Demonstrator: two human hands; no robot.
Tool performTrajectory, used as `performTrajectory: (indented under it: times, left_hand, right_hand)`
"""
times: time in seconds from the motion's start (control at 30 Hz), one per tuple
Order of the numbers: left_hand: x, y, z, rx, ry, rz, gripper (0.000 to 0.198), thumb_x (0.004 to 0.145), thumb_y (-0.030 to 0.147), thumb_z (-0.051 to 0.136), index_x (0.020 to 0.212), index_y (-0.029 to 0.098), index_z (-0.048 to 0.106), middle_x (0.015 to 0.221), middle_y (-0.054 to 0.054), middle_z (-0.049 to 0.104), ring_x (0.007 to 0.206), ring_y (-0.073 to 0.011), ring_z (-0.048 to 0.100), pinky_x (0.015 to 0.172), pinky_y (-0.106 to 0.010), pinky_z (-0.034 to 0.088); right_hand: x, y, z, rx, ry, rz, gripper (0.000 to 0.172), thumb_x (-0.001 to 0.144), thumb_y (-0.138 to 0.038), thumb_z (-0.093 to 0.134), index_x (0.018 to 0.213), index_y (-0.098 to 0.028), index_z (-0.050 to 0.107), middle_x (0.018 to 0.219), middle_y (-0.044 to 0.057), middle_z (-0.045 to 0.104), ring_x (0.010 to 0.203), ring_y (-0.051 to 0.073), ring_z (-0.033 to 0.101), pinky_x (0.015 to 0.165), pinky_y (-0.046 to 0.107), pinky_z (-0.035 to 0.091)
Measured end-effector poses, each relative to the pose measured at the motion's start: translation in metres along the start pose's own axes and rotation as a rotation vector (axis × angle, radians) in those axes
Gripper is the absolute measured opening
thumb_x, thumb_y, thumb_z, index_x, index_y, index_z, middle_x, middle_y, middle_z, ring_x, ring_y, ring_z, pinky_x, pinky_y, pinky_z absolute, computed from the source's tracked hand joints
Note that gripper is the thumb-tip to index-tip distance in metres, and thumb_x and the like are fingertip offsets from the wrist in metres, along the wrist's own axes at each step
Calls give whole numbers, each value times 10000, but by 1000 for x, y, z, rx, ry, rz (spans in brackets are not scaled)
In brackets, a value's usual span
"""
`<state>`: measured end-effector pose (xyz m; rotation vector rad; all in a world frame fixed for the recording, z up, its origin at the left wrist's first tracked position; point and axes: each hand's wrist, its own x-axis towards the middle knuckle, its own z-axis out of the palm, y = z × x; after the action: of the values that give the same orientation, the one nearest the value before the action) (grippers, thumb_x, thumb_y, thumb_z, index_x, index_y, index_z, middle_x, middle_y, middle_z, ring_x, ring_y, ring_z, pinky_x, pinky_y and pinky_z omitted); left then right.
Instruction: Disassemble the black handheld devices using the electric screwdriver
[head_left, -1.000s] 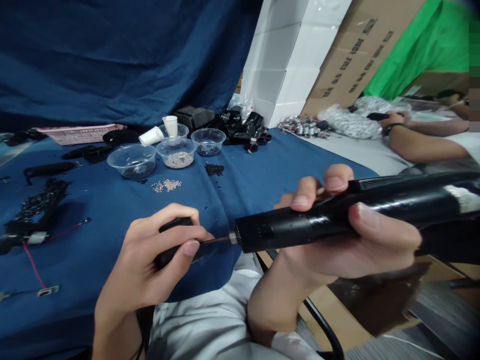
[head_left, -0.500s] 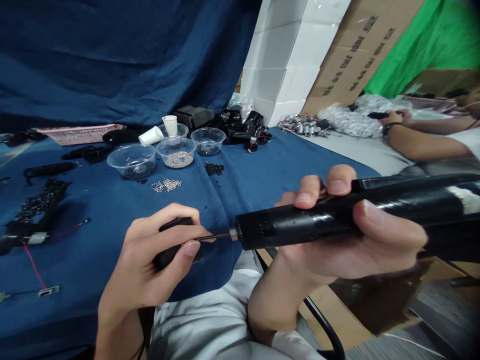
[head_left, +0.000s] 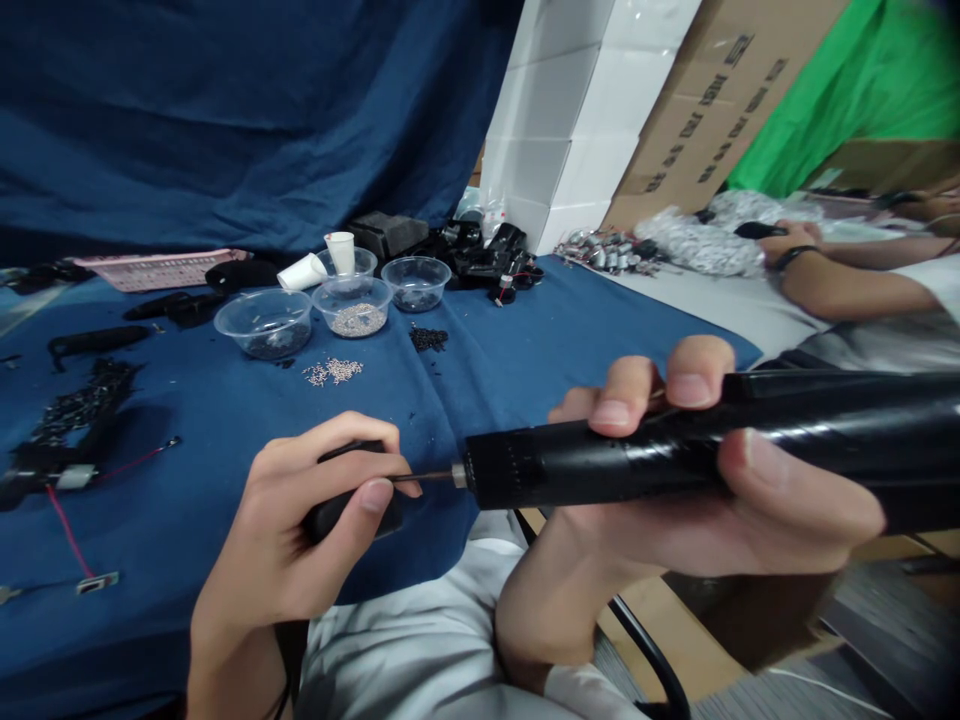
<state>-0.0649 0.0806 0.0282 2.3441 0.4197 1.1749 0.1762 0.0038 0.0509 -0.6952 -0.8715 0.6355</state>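
Observation:
My right hand [head_left: 637,530] wraps around a black electric screwdriver [head_left: 600,468], which lies nearly level and runs off the right edge of the picture. Its thin metal bit [head_left: 424,477] reaches left to a small black plastic part [head_left: 346,517] held in my left hand [head_left: 277,530]. The bit tip meets the part beside my left thumb, so the contact spot is hidden. My left fingers curl over the top of the part and cover most of it.
A blue cloth [head_left: 225,420] covers the table, holding clear plastic bowls [head_left: 264,324] of small parts, loose screws [head_left: 334,371], wired black parts and a pink tray [head_left: 159,270]. A co-worker's arm [head_left: 847,298] rests at the right beside bags of parts.
My right hand and the screwdriver have shifted slightly lower and closer to the camera. The bit stays at the black part, and my left hand has barely moved.

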Motion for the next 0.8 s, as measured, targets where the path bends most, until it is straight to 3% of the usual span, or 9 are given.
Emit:
performTrajectory:
  times: [0.23, 0.6, 0.8]
  left_hand:
    - [-1, 3, 1, -81, -11, -31, 258, 1142, 203, 572, 1004, 241, 787, 965, -16, 774, 847, -143, 775, 731, -262, 581]
    - [1, 2, 0, -122, 7, -37, 343, 1187, 287, 530, 986, 230, 801, 972, -21, 785, 877, -154, 776, 753, -263, 594]
    - [3, 4, 1, -173, 38, -34, 343, 1190, 300, 536, 993, 220, 805, 894, -19, 788, 841, -153, 755, 737, -259, 606]
  right_hand:
    - [-4, -2, 6, 58, -19, 8, 427, 653, -530, 1086, 756, -319, 729, 647, -18, 721, 497, 208, 555, 453, 401, 444]
    - [-7, -4, 9, 64, 4, 6, 432, 662, -528, 1086, 756, -321, 719, 650, -36, 711, 524, 209, 594, 463, 391, 458]
    - [-7, -6, 8, 90, 14, 24, 440, 632, -485, 1107, 738, -306, 720, 641, -49, 716, 570, 206, 633, 550, 370, 488]
